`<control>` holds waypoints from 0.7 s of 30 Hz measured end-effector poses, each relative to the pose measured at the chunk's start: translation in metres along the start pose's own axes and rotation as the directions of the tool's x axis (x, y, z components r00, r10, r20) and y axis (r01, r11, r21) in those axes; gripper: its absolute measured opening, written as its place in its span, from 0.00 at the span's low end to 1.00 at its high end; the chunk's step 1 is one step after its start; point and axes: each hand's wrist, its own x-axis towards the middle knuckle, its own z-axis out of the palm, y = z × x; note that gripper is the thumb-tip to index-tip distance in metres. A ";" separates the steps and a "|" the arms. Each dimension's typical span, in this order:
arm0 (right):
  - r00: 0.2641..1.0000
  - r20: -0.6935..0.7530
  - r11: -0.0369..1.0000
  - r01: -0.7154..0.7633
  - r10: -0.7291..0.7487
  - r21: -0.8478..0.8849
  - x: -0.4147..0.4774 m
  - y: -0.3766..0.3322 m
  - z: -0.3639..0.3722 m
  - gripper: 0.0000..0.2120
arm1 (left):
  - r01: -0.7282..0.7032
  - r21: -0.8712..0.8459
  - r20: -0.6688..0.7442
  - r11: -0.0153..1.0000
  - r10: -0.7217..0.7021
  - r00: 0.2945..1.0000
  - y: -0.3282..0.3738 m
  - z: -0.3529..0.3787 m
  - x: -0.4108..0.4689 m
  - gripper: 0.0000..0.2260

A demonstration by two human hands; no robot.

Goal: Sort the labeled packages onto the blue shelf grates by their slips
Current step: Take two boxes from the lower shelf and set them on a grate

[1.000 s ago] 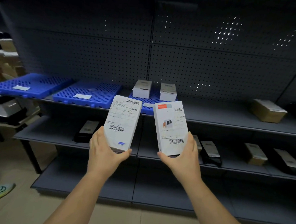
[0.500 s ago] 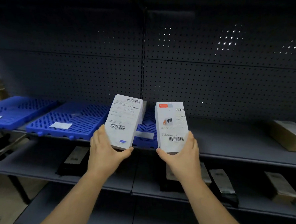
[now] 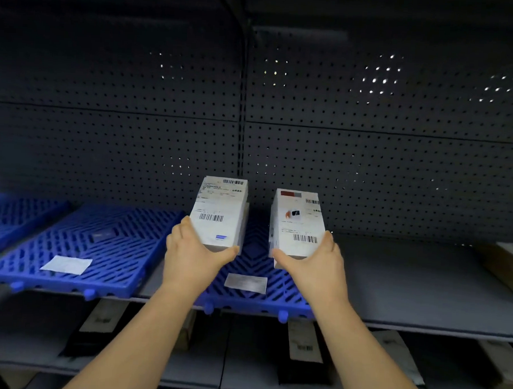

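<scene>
Left box (image 3: 218, 213), right box (image 3: 298, 223) above grate (image 3: 253, 258)

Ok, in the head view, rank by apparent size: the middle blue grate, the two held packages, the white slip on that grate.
1. Middle grate.
2. Left package and right package, which look alike, so unranked.
3. White slip.
The packages sit nearer the camera.

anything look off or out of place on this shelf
Nothing looks spilled or damaged. The left hand grips the left white box and the right hand the right white box, near the rightmost blue grate. One oddity: a brown box at the far right lies on the bare grey shelf, off every grate.
</scene>
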 end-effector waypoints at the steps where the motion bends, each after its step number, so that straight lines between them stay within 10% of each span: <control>1: 1.000 -0.004 1.000 -0.002 0.002 -0.013 0.006 -0.004 0.001 0.50 | 0.003 0.001 0.012 1.000 -0.003 1.000 0.002 0.003 0.007 0.48; 21: 1.000 -0.024 0.996 0.011 -0.013 -0.089 0.048 -0.006 0.039 0.60 | 0.039 0.017 -0.008 0.999 -0.039 0.999 -0.001 0.046 0.051 0.46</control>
